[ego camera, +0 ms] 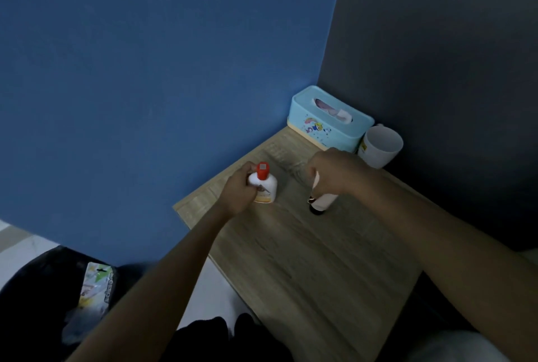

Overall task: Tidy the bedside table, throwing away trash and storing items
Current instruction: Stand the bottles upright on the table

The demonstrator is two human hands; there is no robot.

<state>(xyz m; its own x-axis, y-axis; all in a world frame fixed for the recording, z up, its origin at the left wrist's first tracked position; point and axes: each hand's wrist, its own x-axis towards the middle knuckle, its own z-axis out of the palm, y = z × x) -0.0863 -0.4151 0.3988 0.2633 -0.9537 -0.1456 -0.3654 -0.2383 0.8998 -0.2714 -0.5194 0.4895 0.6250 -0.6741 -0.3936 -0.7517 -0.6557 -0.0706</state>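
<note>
So, left hand (237,190): fingers curled round the red-capped bottle (263,184), cap up, near the bedside table's (305,259) left edge.
Right hand (337,172): fingers wrapped round a white tube (323,200), which is tilted with its dark cap down at the tabletop.
Bin bag (35,289): on the floor to the left, nearer the left hand.
Count: one bottle, one tube, one tissue box (329,123), one cup (381,146).

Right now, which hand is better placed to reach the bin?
Left. The left hand holds the bottle on the side where the bin stands. The right hand, holding the tube, is farther, near the cup.
</note>
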